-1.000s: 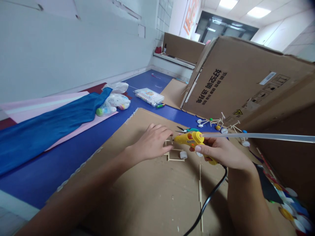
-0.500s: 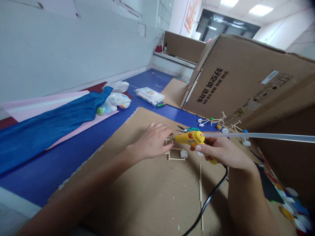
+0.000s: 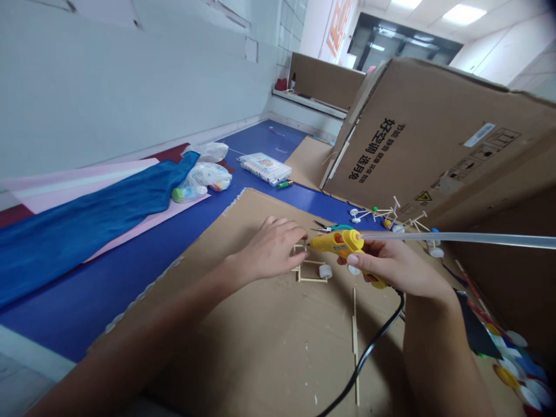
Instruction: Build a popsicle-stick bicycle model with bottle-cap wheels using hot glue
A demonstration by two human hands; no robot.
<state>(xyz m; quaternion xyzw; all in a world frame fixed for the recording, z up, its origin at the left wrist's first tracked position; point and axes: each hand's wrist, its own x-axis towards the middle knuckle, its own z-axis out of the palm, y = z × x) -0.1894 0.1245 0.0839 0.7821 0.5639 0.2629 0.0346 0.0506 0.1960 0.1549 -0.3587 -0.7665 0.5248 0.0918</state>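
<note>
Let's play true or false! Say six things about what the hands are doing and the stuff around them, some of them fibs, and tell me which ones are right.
1. The right hand holds a glue gun. True.
2. The glue gun is green. False: it is yellow.
3. The left hand is at a small stick frame. True.
4. The glue gun points away from the left hand. False: it points toward it.
5. A blue cloth lies farther left in the picture than both hands. True.
6. The left hand lies on the blue cloth. False: it is apart from it.

Two hands [image 3: 277,248], one glue gun [image 3: 340,242]
</note>
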